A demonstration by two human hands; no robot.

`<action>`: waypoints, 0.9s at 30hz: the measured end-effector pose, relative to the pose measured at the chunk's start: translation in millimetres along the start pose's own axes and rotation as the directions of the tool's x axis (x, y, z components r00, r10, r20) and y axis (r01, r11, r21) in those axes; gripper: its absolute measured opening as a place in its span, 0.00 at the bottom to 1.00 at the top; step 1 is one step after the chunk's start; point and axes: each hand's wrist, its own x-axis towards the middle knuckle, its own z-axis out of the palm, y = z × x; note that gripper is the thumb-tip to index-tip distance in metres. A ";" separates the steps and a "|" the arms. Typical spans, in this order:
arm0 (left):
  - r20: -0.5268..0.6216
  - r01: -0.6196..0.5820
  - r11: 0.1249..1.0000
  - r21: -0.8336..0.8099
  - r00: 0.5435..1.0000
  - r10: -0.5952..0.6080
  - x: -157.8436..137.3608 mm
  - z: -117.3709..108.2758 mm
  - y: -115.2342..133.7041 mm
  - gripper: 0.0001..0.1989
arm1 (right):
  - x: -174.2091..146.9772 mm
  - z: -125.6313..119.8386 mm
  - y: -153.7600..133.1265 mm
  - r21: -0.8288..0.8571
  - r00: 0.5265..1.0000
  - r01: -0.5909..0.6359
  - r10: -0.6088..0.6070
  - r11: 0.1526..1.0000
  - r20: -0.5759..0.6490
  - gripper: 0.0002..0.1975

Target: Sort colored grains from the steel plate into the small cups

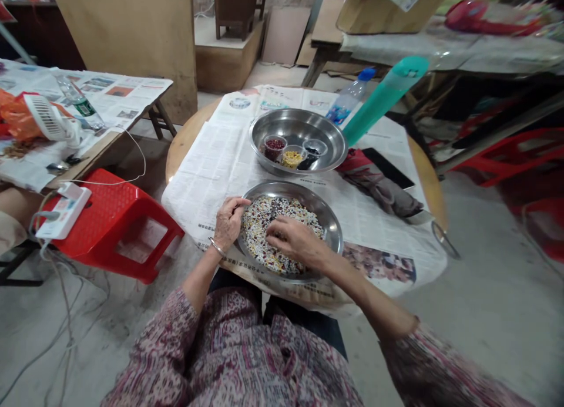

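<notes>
A steel pan full of mixed beans and grains sits in front of me on the newspaper-covered round table. My left hand rests on the pan's left rim, fingers curled against the grains. My right hand lies over the grains in the pan's middle, fingers pinched together; what they hold is too small to tell. Behind it a second steel pan holds three small cups: red beans, yellow grains and dark beans.
A teal bottle and a clear water bottle stand behind the far pan. A folded cloth and a dark phone lie to the right. A red stool and a side table with a fan stand left.
</notes>
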 end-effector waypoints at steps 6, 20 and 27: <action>0.003 -0.003 1.000 0.001 1.000 0.003 -0.4 -0.2 1.5 0.13 | -45.4 -0.8 -18.1 0.052 0.994 0.111 -0.111 0.992 0.002 0.07; -0.001 0.006 1.000 0.013 1.000 -0.006 0.0 -0.7 1.2 0.13 | -25.4 14.5 11.2 -0.142 0.985 -0.094 0.071 0.985 -0.160 0.12; -0.001 0.010 1.000 0.010 1.000 -0.010 0.4 -0.4 -0.4 0.12 | 5.9 7.3 15.6 -0.216 0.938 -0.195 0.117 0.957 -0.327 0.13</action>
